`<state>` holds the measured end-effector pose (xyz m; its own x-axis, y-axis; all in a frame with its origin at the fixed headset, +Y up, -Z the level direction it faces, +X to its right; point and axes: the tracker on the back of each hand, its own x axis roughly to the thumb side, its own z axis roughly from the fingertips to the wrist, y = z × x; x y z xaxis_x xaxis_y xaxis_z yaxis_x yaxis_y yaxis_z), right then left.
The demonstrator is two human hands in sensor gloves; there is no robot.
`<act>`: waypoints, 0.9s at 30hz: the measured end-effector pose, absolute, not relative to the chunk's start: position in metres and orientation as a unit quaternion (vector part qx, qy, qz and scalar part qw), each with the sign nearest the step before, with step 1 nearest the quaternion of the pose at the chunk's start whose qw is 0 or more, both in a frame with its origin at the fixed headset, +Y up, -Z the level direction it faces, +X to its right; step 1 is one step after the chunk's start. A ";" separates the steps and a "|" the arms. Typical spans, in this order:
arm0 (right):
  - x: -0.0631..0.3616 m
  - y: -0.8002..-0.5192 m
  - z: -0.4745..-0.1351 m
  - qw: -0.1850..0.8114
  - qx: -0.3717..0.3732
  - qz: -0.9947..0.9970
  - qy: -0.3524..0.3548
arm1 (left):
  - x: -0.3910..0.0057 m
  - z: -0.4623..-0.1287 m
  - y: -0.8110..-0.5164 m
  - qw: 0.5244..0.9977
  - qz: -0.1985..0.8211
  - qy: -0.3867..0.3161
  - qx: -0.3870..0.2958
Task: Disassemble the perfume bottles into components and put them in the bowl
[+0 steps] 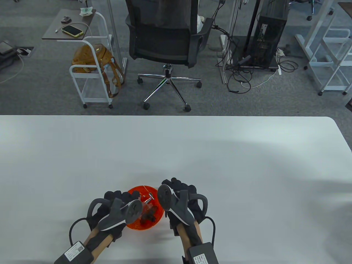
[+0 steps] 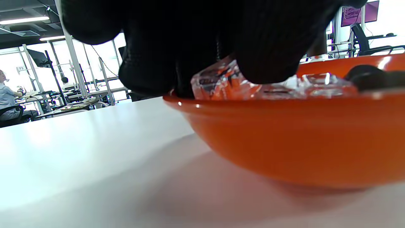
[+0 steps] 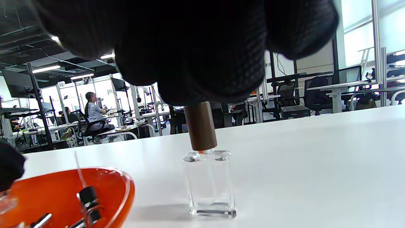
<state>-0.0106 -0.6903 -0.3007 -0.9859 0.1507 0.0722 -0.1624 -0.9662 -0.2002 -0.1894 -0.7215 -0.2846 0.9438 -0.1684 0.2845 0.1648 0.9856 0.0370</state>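
Observation:
An orange bowl (image 1: 137,225) sits near the table's front edge between my hands. It holds dark caps (image 1: 150,216) and sprayer parts (image 3: 88,199). My left hand (image 1: 123,195) reaches over the bowl's left rim (image 2: 300,136), and its fingertips (image 2: 265,60) grip a clear glass bottle body (image 2: 221,84) lying just inside. My right hand (image 1: 176,187) is to the right of the bowl. Its fingers (image 3: 196,63) hold the brown cap (image 3: 200,126) of a clear square perfume bottle (image 3: 210,183) that stands upright on the table. In the table view that bottle is hidden under the hand.
The white table (image 1: 192,154) stretches far and to both sides of the bowl. Beyond its far edge are a black office chair (image 1: 167,35) and a white cart (image 1: 90,68) carrying a brown bag. Other desks and seated people show in the wrist views.

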 end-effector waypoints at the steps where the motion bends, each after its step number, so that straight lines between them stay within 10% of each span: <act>1: -0.011 -0.691 -0.301 0.078 0.030 0.991 -0.102 | -0.190 -0.284 -0.721 0.986 -0.082 -0.146 0.003; 17: 0.019 -0.682 -0.304 0.115 -0.026 0.979 -0.166 | -0.244 -0.284 -0.690 0.987 0.116 -0.100 0.040; 27: 0.032 -0.747 -0.340 0.178 -0.064 0.981 0.043 | -0.257 -0.284 -0.685 0.983 0.151 -0.093 0.041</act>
<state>0.0321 -0.7469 -0.3401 -0.9281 0.3442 -0.1418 -0.3553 -0.9327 0.0618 -0.2571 -0.6851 -0.2841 0.9373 0.2887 0.1952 -0.3039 0.9513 0.0522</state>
